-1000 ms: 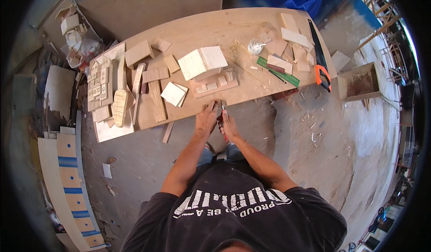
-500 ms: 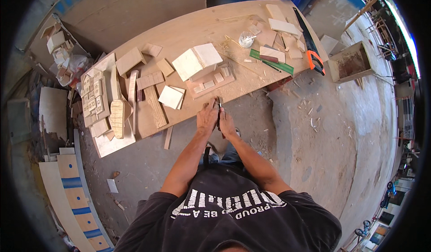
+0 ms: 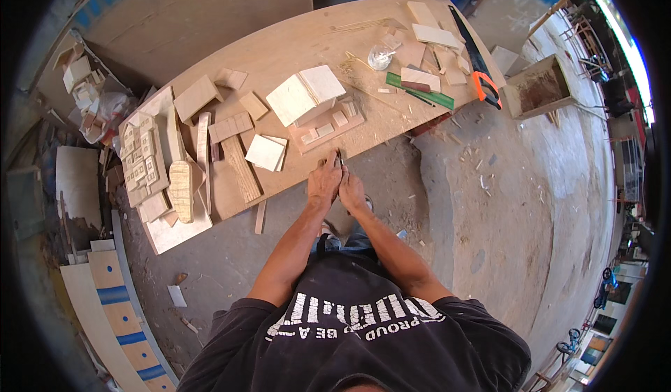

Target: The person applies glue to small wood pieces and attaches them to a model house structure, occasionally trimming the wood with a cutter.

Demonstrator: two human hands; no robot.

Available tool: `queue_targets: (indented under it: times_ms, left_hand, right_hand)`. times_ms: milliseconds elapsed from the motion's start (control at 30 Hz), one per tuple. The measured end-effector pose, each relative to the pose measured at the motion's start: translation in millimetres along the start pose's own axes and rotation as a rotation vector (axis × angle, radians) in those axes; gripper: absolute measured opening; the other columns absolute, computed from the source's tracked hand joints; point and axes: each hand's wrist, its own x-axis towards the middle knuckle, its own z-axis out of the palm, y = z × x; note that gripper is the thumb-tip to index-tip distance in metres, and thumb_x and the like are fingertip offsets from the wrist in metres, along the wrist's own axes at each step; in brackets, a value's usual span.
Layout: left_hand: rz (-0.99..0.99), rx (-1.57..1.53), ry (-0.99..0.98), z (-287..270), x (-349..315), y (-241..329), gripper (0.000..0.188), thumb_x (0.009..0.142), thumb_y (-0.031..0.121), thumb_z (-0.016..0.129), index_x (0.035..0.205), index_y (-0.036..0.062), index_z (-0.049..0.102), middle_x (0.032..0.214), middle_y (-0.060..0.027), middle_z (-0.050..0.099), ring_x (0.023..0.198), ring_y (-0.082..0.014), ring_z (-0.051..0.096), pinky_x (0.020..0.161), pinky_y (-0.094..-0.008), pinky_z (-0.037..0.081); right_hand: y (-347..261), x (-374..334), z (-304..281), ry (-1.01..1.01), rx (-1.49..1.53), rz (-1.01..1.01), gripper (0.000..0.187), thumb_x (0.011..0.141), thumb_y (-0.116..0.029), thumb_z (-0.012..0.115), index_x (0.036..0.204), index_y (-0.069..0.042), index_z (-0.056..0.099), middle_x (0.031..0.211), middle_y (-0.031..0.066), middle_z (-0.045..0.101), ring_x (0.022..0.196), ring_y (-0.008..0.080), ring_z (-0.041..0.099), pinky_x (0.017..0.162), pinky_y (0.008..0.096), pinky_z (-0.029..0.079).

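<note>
At the table's near edge, my left hand (image 3: 323, 183) is closed, its fingers bent together; anything small in them is hidden. Right beside it, my right hand (image 3: 353, 191) is wrapped round a slim dark hand tool (image 3: 340, 158) whose tip shows between the hands. The tool's exact kind cannot be made out. Just beyond my fingers stands a small wooden model house (image 3: 302, 98) with a pale pitched roof, on a flat wooden base (image 3: 356, 118) with little blocks on it. Two pale square boards (image 3: 265, 152) lie overlapping to the left of the house.
The wooden table (image 3: 237, 53) holds a house-front panel (image 3: 145, 153) and wood offcuts (image 3: 231, 126) at left. At right are a clear jar (image 3: 379, 57), a green strip (image 3: 440, 101) and a handsaw (image 3: 485, 88). A wooden box (image 3: 542, 88) stands past the right end.
The view has shifted slightly. My hands stay together at the table edge; the right hand has turned a little, and less of the dark tool shows between them.
</note>
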Motion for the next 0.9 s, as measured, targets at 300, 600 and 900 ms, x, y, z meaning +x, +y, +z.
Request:
queue_targets:
  times_ms: [300,600,900]
  left_hand:
    - [0.029,0.017,-0.056,3.7,4.2,-5.6,0.050,0.096,0.029,0.056,0.132,-0.0047,0.054,0.132,-0.0110,0.053,0.097,-0.0319,0.066,0.073,-0.0424,0.062]
    - [-0.010,-0.248,0.015,0.2,0.8,-20.0,0.049,0.092,0.026,0.060,0.132,-0.0024,0.054,0.116,-0.0154,0.053,0.094,-0.0355,0.065,0.079,-0.0442,0.057]
    - [0.011,-0.377,0.055,5.9,0.7,-31.5,0.052,0.083,0.007,0.063,0.133,-0.0025,0.055,0.113,-0.0174,0.055,0.095,-0.0382,0.064,0.080,-0.0434,0.055]
  right_hand:
    - [-2.2,-1.4,1.6,0.002,-0.011,0.016,0.056,0.106,-0.037,0.034,0.100,0.008,0.067,0.094,0.0379,0.063,0.095,0.0562,0.060,0.081,0.0591,0.047]
    - [-16.4,-5.3,9.6,0.078,0.003,0.020,0.060,0.107,-0.038,0.032,0.092,0.008,0.067,0.092,0.0381,0.062,0.093,0.0565,0.059,0.080,0.0604,0.046]
    - [-16.7,-8.1,6.7,0.048,0.013,0.075,0.067,0.107,-0.044,0.030,0.088,0.011,0.066,0.091,0.0391,0.061,0.095,0.0581,0.058,0.082,0.0604,0.045]
